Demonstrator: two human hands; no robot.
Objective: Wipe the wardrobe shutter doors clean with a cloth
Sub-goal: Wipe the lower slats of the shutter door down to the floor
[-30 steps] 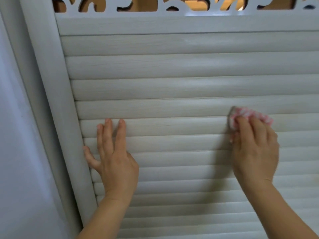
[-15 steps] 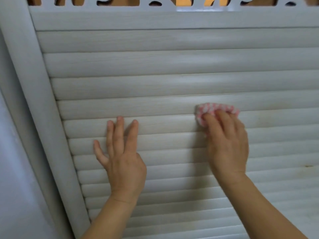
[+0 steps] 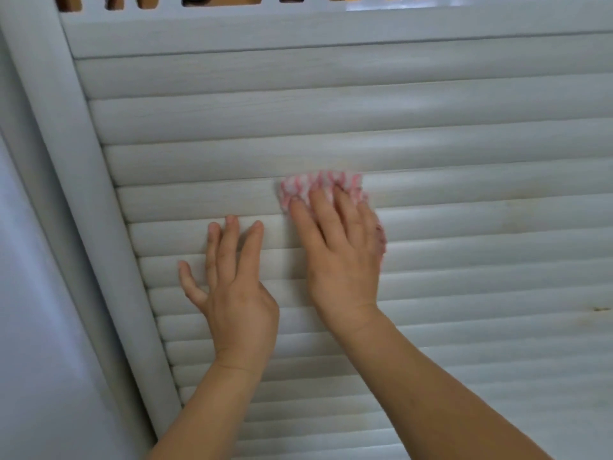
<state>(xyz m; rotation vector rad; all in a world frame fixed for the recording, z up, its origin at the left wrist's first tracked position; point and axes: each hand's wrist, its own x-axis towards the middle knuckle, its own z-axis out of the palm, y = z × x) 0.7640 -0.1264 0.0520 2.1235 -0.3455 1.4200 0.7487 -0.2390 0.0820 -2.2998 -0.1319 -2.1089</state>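
The white wardrobe shutter door point(image 3: 464, 134) fills the view with its horizontal slats. A pink-and-white checked cloth point(image 3: 318, 184) is bunched against a slat near the middle. My right hand point(image 3: 338, 254) holds the cloth against the slats with its fingers laid over it. The thumb is hidden, and a bit of cloth shows at the hand's right edge. My left hand point(image 3: 232, 287) lies flat on the slats just to the left, fingers straight and thumb spread, almost touching the right hand.
The door's rounded left frame post point(image 3: 86, 200) runs diagonally down the left, with a pale wall point(image 3: 30, 327) beside it. A cut-out fretwork panel point(image 3: 232, 5) tops the door. A small dark mark point(image 3: 600, 308) sits on a slat at the right edge.
My right hand has slid the cloth leftward along the slats, from the right side to just beside my left hand. The left hand has stayed flat on the slats.
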